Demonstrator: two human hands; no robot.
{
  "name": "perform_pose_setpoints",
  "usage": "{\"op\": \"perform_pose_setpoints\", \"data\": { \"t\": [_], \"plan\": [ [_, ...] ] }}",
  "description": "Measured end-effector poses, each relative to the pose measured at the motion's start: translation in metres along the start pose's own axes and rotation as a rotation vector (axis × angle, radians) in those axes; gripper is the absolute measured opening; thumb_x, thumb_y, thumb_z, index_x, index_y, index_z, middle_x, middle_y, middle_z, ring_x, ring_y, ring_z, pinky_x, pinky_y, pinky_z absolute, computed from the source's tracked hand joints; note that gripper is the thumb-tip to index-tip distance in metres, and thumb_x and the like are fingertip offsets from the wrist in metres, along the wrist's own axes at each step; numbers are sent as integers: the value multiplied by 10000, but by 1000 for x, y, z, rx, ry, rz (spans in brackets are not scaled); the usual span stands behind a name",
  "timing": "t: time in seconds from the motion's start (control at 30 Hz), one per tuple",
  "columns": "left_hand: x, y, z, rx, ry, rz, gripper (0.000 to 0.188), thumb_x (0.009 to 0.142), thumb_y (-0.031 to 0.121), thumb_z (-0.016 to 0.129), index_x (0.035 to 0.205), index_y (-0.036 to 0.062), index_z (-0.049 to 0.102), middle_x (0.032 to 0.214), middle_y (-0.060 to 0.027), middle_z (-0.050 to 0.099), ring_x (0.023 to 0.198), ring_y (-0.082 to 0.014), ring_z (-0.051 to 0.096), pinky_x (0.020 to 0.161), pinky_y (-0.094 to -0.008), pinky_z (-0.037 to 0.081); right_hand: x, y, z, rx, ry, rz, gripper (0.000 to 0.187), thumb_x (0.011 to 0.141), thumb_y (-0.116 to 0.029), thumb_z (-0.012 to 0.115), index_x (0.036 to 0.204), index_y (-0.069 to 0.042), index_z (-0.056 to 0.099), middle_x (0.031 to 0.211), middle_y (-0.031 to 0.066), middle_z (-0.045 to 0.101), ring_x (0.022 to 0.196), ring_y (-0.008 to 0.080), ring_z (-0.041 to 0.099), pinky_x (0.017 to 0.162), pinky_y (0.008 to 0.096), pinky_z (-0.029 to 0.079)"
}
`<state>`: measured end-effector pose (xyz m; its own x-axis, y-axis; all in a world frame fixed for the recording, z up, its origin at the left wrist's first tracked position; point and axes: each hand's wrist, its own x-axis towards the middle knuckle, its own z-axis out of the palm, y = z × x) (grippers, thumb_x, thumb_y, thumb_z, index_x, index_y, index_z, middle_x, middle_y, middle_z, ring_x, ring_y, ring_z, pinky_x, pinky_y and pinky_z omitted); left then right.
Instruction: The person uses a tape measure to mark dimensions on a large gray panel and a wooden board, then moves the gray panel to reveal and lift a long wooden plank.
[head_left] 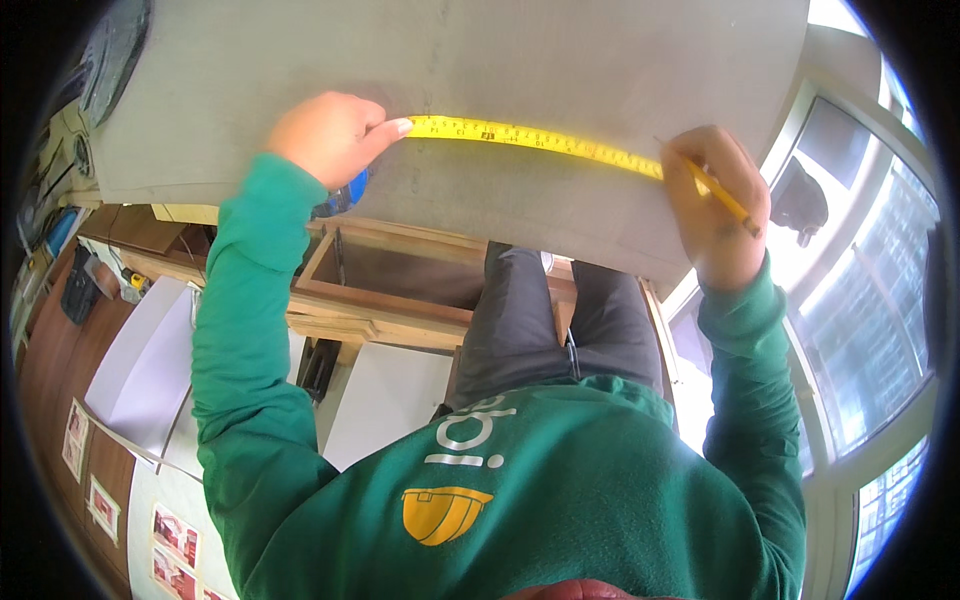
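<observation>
A yellow tape measure blade [535, 138] stretches across a large grey board [480, 50], between my two hands. My left hand [328, 138] is closed on the tape, its thumb pressed along the blade. Part of the blue tape case [350, 192] shows below that wrist; the rest is hidden. My right hand [712, 205] is curled at the blade's other end, where the fingers cover the tip. A yellow pencil [738, 207] sticks out from among these fingers.
Below the board's near edge is an open wooden frame or drawer [400, 278], with my legs close beside it. White panels [385, 400] stand lower left. A window [865, 290] lies along the right. A dark object [115, 55] rests at the board's far left corner.
</observation>
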<state>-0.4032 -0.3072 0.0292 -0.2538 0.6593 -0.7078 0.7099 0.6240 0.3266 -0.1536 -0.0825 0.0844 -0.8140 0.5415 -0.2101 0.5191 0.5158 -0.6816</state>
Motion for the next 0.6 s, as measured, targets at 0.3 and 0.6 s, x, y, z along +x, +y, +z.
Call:
{"op": "perform_pose_setpoints", "data": {
  "t": [0.3, 0.6],
  "plan": [
    [-19, -5, 9, -96, 137, 217, 462, 898, 411, 533, 608, 51, 537, 607, -133, 490, 579, -324, 497, 534, -439, 393, -56, 43, -36, 291, 105, 223, 270, 995, -172, 401, 958, 36, 569, 855, 117, 667, 806, 176, 628, 762, 291, 480],
    [-78, 42, 69, -492, 291, 319, 413, 888, 383, 581, 632, 60, 555, 615, -141, 522, 574, -350, 502, 535, -439, 409, -108, 55, -92, 260, 360, 164, 341, 997, -275, 377, 861, 0, 527, 756, 86, 586, 714, 158, 542, 750, 315, 440]
  ]
}}
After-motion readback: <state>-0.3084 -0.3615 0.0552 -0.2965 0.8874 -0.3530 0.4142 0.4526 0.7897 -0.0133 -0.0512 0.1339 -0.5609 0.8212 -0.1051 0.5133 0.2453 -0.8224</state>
